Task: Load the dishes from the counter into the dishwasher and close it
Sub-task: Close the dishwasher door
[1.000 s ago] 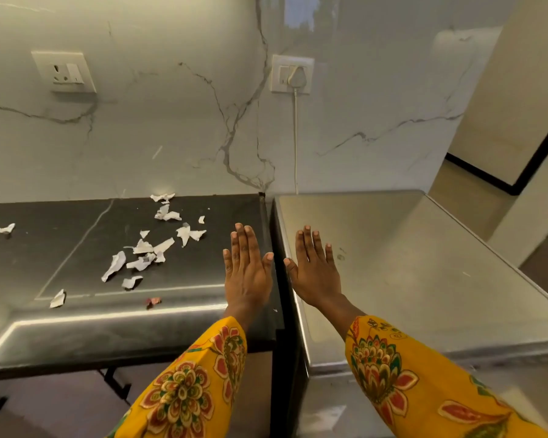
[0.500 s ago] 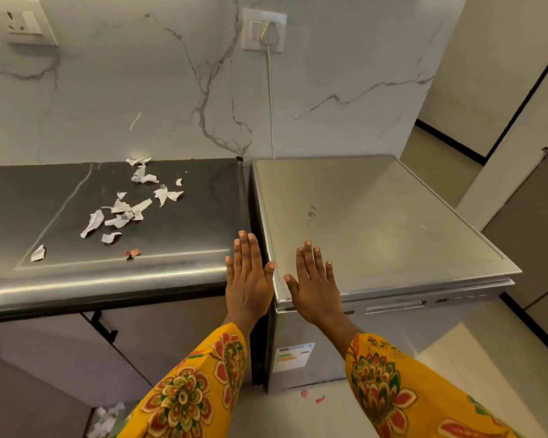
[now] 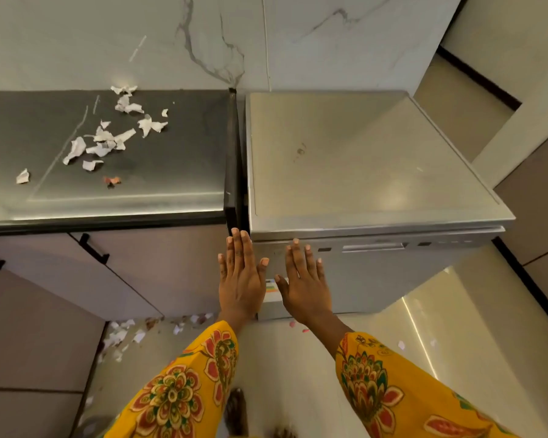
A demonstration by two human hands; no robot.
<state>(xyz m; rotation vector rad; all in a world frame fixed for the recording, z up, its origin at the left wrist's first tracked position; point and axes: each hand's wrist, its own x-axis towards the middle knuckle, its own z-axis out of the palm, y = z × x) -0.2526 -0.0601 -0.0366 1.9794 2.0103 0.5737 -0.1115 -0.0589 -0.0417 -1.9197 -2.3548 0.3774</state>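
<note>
Both flat, empty hands, left (image 3: 241,279) and right (image 3: 304,282), before shut dishwasher (image 3: 377,273); paper scraps (image 3: 108,140) on counter (image 3: 178,172)

Yellow floral sleeves (image 3: 184,390), silver dishwasher (image 3: 361,172), dark counter (image 3: 171,172).

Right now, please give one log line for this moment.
left hand: open, empty | right hand: open, empty | dishwasher: door closed | counter: paper scraps

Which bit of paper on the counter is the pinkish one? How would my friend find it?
Start at the dark counter left of the silver dishwasher. Torn white paper scraps lie across it. Nearer the counter's front edge than most of them sits one small crumpled scrap, the only reddish-pink one.
</note>
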